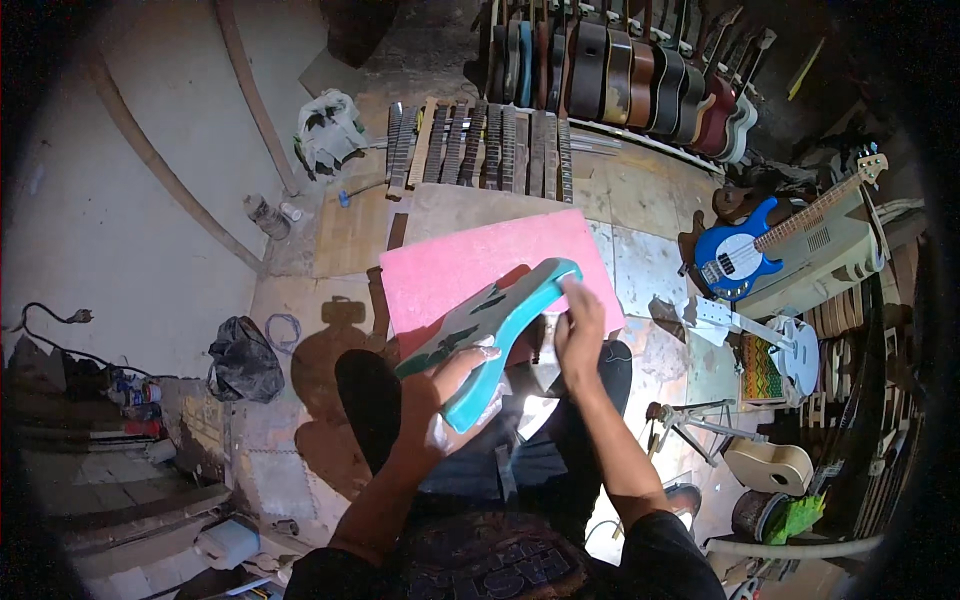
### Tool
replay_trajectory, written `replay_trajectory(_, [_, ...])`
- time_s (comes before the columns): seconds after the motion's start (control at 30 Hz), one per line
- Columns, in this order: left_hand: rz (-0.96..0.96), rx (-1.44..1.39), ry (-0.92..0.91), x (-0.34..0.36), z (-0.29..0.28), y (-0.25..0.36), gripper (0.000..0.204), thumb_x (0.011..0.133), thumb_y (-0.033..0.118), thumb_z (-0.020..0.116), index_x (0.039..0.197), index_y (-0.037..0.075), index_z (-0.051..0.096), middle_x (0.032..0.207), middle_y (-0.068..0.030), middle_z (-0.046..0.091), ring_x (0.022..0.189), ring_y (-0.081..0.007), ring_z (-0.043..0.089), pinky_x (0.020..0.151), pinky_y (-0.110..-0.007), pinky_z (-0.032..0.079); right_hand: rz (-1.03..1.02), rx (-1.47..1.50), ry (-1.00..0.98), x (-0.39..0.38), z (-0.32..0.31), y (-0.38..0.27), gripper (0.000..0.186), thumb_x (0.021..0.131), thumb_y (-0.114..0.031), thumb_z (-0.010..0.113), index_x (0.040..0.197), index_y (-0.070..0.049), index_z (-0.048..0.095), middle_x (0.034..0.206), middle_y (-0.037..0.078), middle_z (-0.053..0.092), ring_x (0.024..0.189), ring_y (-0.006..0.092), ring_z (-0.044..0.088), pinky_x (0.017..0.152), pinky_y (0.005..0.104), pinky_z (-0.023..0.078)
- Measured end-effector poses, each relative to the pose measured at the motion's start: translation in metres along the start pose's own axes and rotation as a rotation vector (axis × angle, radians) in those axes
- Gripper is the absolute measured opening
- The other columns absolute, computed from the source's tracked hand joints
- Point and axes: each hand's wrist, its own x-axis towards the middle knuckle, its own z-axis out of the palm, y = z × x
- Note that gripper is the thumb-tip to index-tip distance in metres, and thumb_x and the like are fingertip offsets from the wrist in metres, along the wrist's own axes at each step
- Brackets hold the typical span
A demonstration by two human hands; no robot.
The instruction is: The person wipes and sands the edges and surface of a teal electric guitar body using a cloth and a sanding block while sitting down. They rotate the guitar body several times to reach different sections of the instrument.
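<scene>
Above my lap a turquoise electric guitar body (pixel 530 312) is tilted on its edge, its glossy turquoise side facing me. Its flat face looks greyish, with dark cutouts. My left hand (pixel 452 380) is closed around its near left part, with pale dust on the fingers. My right hand (pixel 582 328) is at the far right end, its fingers pressed together against the turquoise edge and slightly blurred. Whatever may lie under those fingers is hidden. Beneath the body is a pink board (pixel 450 270), reaching out past my knees.
Several guitar necks (pixel 480 145) lie in a row beyond the board. Behind them a rack of guitars (pixel 640 85) stands. At right are a blue bass guitar (pixel 740 250), a white guitar (pixel 795 355) and a metal stand (pixel 690 430). A black plastic bag (pixel 245 360) lies left.
</scene>
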Motion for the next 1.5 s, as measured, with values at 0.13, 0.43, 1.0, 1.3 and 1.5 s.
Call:
replay_trajectory(0.13, [0.126,0.236,0.008,0.005,-0.004,0.000,0.050,0.078,0.009,0.086,0.125,0.009,0.070,0.117,-0.0188,0.075,0.103,-0.0367,0.075,0.089,-0.040,0.059,-0.172,0.115,-0.110,-0.026,-0.003,-0.033,0.064,0.075,0.011,0.061,0.136,-0.004,0.068,0.134,0.022,0.068,0.114,0.0417,0.063,0.100,0.0476,0.049])
replay_trajectory(0.43, [0.153,0.273,0.032,0.004,-0.002,-0.002,0.051,0.078,0.013,0.087,0.126,0.010,0.070,0.116,-0.0185,0.076,0.101,-0.0362,0.077,0.086,-0.040,0.060,-0.178,0.139,-0.040,-0.024,0.000,-0.032,0.064,0.074,0.013,0.061,0.135,-0.005,0.069,0.132,0.021,0.069,0.112,0.0406,0.066,0.098,0.0469,0.050])
replay_trajectory(1.0, [0.205,0.295,0.027,0.011,-0.007,0.006,0.049,0.080,0.014,0.087,0.125,0.007,0.070,0.105,-0.0172,0.077,0.091,-0.0334,0.078,0.081,-0.040,0.060,0.073,0.055,0.011,-0.003,0.000,0.013,0.062,0.076,0.014,0.061,0.134,-0.005,0.069,0.132,0.021,0.069,0.118,0.0408,0.064,0.102,0.0461,0.050])
replay_trajectory(1.3, [0.190,0.266,0.049,0.008,-0.003,-0.016,0.050,0.079,0.015,0.087,0.125,0.006,0.069,0.102,-0.0165,0.077,0.093,-0.0327,0.077,0.084,-0.039,0.060,0.033,0.007,-0.004,0.004,-0.005,0.015,0.060,0.080,0.013,0.062,0.137,-0.006,0.067,0.130,0.021,0.067,0.117,0.0406,0.065,0.101,0.0451,0.051])
replay_trajectory(1.5, [0.138,0.243,0.027,0.012,-0.011,-0.001,0.053,0.077,0.015,0.088,0.125,0.006,0.069,0.105,-0.0170,0.077,0.093,-0.0333,0.077,0.083,-0.039,0.060,-0.172,0.138,-0.133,-0.016,-0.014,-0.047,0.060,0.078,0.012,0.063,0.136,-0.005,0.069,0.124,0.020,0.068,0.110,0.0362,0.069,0.094,0.0411,0.056])
